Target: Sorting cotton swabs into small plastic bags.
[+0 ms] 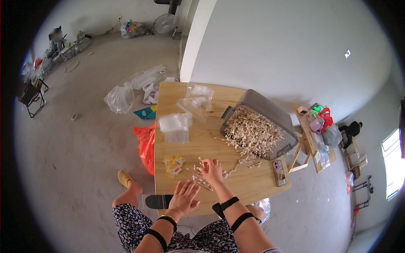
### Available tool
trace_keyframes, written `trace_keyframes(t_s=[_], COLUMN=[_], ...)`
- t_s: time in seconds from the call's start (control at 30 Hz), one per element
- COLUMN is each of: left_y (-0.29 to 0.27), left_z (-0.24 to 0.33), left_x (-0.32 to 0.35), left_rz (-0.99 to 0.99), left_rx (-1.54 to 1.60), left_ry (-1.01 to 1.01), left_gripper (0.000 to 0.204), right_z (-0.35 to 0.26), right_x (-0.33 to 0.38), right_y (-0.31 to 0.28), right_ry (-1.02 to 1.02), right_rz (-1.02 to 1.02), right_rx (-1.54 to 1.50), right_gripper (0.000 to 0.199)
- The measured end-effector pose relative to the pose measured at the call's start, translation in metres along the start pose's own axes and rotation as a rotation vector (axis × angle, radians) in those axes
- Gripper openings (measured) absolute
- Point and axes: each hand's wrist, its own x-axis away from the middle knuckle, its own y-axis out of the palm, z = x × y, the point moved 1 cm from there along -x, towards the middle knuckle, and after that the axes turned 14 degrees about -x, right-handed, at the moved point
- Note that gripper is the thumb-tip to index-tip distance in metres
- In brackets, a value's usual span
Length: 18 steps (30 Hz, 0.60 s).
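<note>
A loose pile of cotton swabs [204,180] lies on the wooden table [198,149] in front of me. My right hand [212,171] is bent over the far side of the pile, fingers curled round a few swabs; one sticks out past the fingertips. Flat and empty, my left hand [184,198] is stretched out at the near left edge of the pile. A grey plastic bin [263,105] tipped on its side spills a large heap of swabs [253,133] toward me. Left of the pile sit small yellow-and-white packets [173,165].
Clear plastic bags [175,126] are stacked at the table's left, with more bags [197,99] behind. A phone [279,173] lies at the right edge. A red bag [145,147] hangs at the left side. A small wooden stand [312,141] holding odds and ends is to the right.
</note>
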Motion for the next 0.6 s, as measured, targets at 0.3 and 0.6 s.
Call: trace_keyframes(t_s=[0.3,0.6], left_y=[0.002,0.016], left_z=[-0.002,-0.01], left_x=[0.001,0.006], left_rz=[0.022,0.172], left_rx=[0.026,0.336], left_ry=[0.01,-0.042], left_gripper=[0.07,0.077], right_z=[-0.002,0.016], right_x=[0.032,0.063], right_y=[-0.017,-0.071], right_ry=[-0.09,-0.15], right_rz=[-0.217,-0.136], right_rx=[-0.082,-0.079], right_gripper=[0.023,0.071])
